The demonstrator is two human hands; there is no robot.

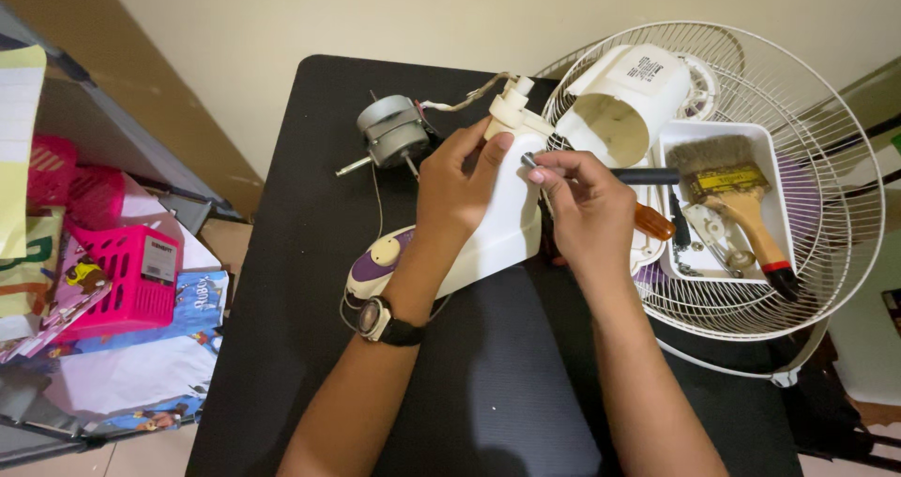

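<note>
My left hand (458, 188) grips the white plastic fan body (508, 224), which lies tilted on the black table (310, 280). The body has a purple and cream control panel (377, 257) at its near end and a white neck piece (513, 109) at the far end. My right hand (587, 205) pinches a small grey metal part (528, 161) against the upper side of the body. A grey fan motor (392, 132) with a bare shaft lies just beyond my left hand, joined to the body by wires (466, 97).
A white wire fan guard (826, 252) lies at the right. In it sit a white motor cover (624, 97) and a white tray (723, 135) with a paintbrush (737, 191), an orange-handled screwdriver (654, 221) and small parts. Pink baskets (131, 271) stand at the left.
</note>
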